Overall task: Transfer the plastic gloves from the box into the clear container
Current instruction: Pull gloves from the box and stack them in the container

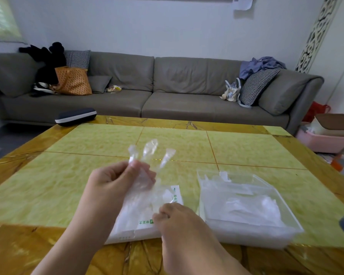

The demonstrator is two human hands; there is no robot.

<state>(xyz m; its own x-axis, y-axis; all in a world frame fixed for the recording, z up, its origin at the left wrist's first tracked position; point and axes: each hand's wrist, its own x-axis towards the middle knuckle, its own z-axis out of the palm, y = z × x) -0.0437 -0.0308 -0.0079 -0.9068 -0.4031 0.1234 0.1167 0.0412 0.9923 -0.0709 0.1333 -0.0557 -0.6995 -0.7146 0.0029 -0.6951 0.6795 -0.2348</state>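
Left hand [115, 180] pinches a clear glove [147, 165] above the box [145, 221], glove fingers pointing to 12 o'clock. Right hand [177, 219] at 5 o'clock of the glove, fingers curled on the box's near right part, holding it on the surface [68, 185]. Container [246, 207] at 3 o'clock of the box, just beside it, gloves piled inside

Yellow-green marbled table [99, 143], grey sofa [167, 104], white box [131, 233] w/ green print, prob. logo.
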